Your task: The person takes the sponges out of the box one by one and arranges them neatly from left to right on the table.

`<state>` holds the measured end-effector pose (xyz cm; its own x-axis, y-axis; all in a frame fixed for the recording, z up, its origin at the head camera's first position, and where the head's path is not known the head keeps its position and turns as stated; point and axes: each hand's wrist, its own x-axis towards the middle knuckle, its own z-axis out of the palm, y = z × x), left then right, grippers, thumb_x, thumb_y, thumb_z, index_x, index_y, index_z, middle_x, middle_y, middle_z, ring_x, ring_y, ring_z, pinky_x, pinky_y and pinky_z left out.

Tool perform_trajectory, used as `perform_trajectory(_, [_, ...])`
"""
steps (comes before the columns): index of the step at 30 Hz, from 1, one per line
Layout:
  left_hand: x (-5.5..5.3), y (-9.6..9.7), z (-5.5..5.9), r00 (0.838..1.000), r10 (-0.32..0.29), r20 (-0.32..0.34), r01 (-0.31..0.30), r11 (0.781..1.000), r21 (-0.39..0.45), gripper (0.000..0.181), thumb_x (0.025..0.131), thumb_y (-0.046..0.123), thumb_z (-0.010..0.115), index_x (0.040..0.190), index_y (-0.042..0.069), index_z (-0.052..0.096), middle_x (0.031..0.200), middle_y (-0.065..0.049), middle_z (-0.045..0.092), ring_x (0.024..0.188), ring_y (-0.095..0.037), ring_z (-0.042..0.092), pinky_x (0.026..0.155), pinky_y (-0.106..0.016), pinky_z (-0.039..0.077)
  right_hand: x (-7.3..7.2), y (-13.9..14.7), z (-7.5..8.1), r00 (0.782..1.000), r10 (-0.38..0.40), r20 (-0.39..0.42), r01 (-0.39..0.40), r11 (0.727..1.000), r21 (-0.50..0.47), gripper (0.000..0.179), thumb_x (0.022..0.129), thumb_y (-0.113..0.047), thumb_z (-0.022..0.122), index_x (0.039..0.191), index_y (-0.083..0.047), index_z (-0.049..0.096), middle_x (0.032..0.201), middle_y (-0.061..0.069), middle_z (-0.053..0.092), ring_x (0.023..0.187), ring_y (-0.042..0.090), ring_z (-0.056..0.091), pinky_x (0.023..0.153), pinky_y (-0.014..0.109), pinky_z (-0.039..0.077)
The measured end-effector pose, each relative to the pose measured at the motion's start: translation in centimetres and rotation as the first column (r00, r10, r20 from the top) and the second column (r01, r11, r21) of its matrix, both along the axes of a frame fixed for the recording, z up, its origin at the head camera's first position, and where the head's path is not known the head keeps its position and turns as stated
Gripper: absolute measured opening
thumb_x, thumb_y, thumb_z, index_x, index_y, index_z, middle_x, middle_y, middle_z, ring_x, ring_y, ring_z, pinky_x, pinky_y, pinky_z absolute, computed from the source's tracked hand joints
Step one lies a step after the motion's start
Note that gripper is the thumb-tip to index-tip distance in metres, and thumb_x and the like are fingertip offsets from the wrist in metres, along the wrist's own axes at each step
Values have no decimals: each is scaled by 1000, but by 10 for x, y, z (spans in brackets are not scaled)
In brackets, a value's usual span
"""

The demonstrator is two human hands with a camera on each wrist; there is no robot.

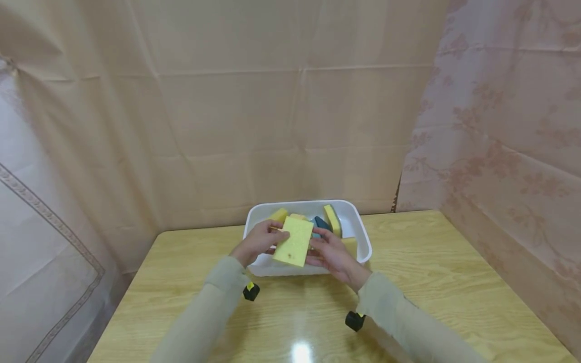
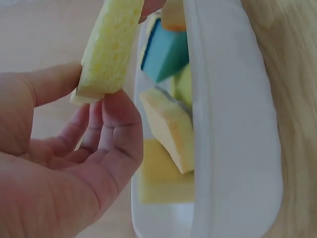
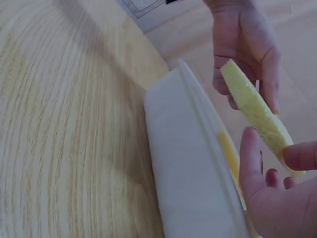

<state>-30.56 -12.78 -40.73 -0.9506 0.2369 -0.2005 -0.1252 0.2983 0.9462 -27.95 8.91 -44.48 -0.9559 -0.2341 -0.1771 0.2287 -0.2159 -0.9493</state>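
A flat, rectangular yellow sponge (image 1: 295,241) is held tilted above the white plastic tub (image 1: 290,271). My left hand (image 1: 258,242) pinches one side of it, thumb on the face and fingers behind, as the left wrist view also shows. On the opposite side my right hand (image 1: 336,257) grips the same sponge; in the right wrist view its thumb presses one face while the fingers sit beneath. Inside the tub lie several more sponges: a blue-green one (image 2: 166,49), a pale yellow one (image 2: 168,129) and a deeper yellow block (image 2: 166,178). The hands partly hide them.
The tub stands near the back edge of a wooden table (image 1: 408,282). Beige curtain cloth (image 1: 281,126) hangs right behind, with patterned pink cloth (image 1: 508,166) to the right. Black pieces with yellow bits (image 1: 355,321) show by both wrists.
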Motion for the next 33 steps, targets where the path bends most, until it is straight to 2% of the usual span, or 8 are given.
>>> perform_trajectory(5, [13, 1, -1, 995, 50, -81, -49, 999, 18, 42, 95, 19, 72, 130, 1, 55, 109, -13, 62, 89, -23, 65, 71, -36, 59, 4, 0, 5, 999, -32, -22, 33, 997, 68, 51, 102, -3, 55, 149, -6, 38, 123, 17, 55, 93, 26, 63, 79, 36, 59])
perform_trajectory(11, [23, 2, -7, 982, 95, -165, -84, 994, 76, 37, 94, 16, 73, 124, 0, 59, 106, -11, 59, 88, -20, 60, 65, -34, 58, 10, 0, 9, 996, -62, -58, 67, 994, 81, 43, 101, -1, 56, 141, -3, 43, 115, 15, 55, 89, 26, 62, 76, 37, 60])
perform_trajectory(20, [40, -6, -7, 964, 150, -220, -133, 987, 88, 39, 93, 15, 74, 126, 0, 61, 108, -13, 60, 82, -21, 60, 65, -36, 60, 19, -6, 13, 993, -18, -114, 27, 997, 77, 38, 99, -3, 59, 136, -2, 49, 112, 15, 57, 87, 26, 63, 75, 40, 61])
perform_trajectory(25, [50, -16, -8, 962, 173, -213, -156, 983, 94, 39, 93, 16, 74, 126, 1, 60, 110, -14, 60, 86, -22, 62, 66, -36, 59, 22, -13, 13, 990, 33, -139, -21, 996, 88, 39, 100, -7, 60, 137, -3, 48, 114, 16, 56, 92, 29, 64, 77, 42, 61])
perform_trajectory(33, [64, -40, -8, 952, 191, -240, -189, 982, 29, 42, 94, 20, 75, 129, 2, 59, 111, -14, 60, 88, -22, 63, 66, -36, 58, 25, -33, 12, 984, 94, -152, -83, 994, 77, 41, 99, -5, 64, 137, -1, 48, 116, 15, 56, 87, 25, 66, 75, 41, 62])
